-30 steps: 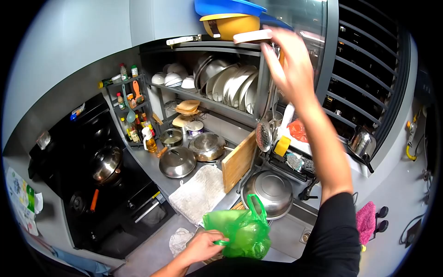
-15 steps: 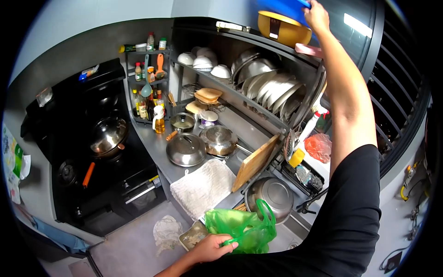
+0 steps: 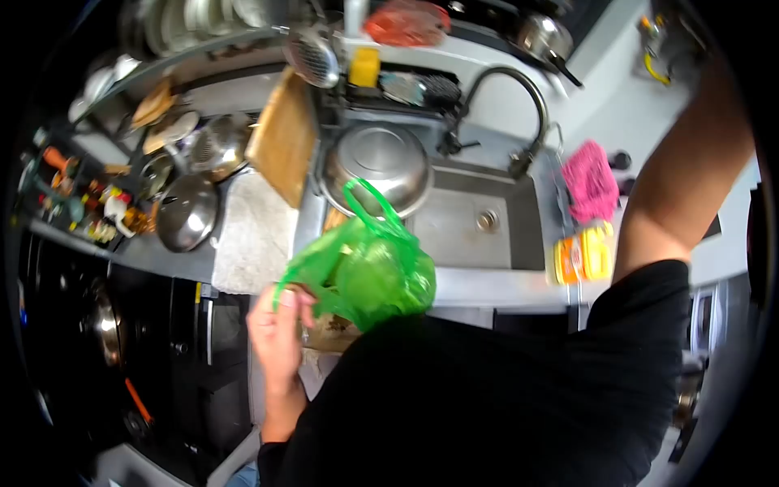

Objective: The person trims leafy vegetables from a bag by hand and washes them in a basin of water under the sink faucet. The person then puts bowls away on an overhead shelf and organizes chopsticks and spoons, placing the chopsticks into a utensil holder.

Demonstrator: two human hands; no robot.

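Observation:
My left hand (image 3: 280, 325) is closed on a handle of a green plastic bag (image 3: 377, 276), at the front edge of the counter. The bag bulges with a rounded content that I cannot make out through the plastic. Its other handle loop stands up loose in front of an overturned steel basin (image 3: 377, 158). My right arm (image 3: 682, 178) stretches up to the upper right, and the hand at its end is out of the picture. Partly hidden below the bag is a shallow tray (image 3: 331, 333).
A sink (image 3: 523, 223) with a curved faucet (image 3: 531, 89) lies right of the basin. Left stand a cutting board (image 3: 286, 142), a white cloth (image 3: 256, 231), pans and a stove (image 3: 57, 316). A pink cloth (image 3: 590, 183) and yellow bottles (image 3: 584, 253) are at the right.
My view has swung right and down from the dish rack to the sink. My right hand, earlier on a blue container high up, has left the picture. My left hand still grips the bag.

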